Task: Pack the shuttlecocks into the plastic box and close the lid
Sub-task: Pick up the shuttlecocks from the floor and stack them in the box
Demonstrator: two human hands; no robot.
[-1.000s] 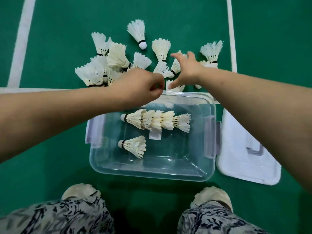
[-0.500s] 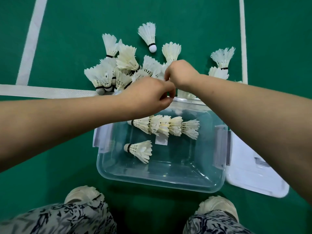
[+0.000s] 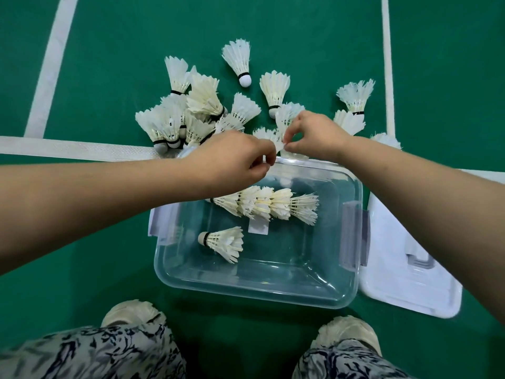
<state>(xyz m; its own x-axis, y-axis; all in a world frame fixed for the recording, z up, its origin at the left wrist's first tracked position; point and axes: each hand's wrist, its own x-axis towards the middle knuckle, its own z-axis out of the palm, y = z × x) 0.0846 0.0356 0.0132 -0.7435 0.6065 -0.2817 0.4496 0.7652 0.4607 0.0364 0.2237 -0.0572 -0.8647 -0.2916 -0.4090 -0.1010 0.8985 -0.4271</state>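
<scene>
A clear plastic box (image 3: 352,236) stands open on the green floor between my feet. Inside lie a nested row of shuttlecocks (image 3: 267,205) and one single shuttlecock (image 3: 224,242). Beyond the box's far rim a pile of loose white shuttlecocks (image 3: 191,113) is spread on the floor. My left hand (image 3: 232,160) and my right hand (image 3: 314,135) meet above the far rim, both pinching white shuttlecocks (image 3: 284,124) between the fingertips. The white lid (image 3: 404,280) lies flat on the floor to the right of the box.
White court lines (image 3: 68,149) cross the floor behind and to the left of the box. My two light shoes (image 3: 131,313) and patterned trouser legs (image 3: 90,354) sit at the near edge. More shuttlecocks (image 3: 355,97) lie at the far right.
My right hand has closed on a shuttlecock from the pile and drawn back toward my left hand; the two hands now touch the same shuttlecocks above the box's far rim.
</scene>
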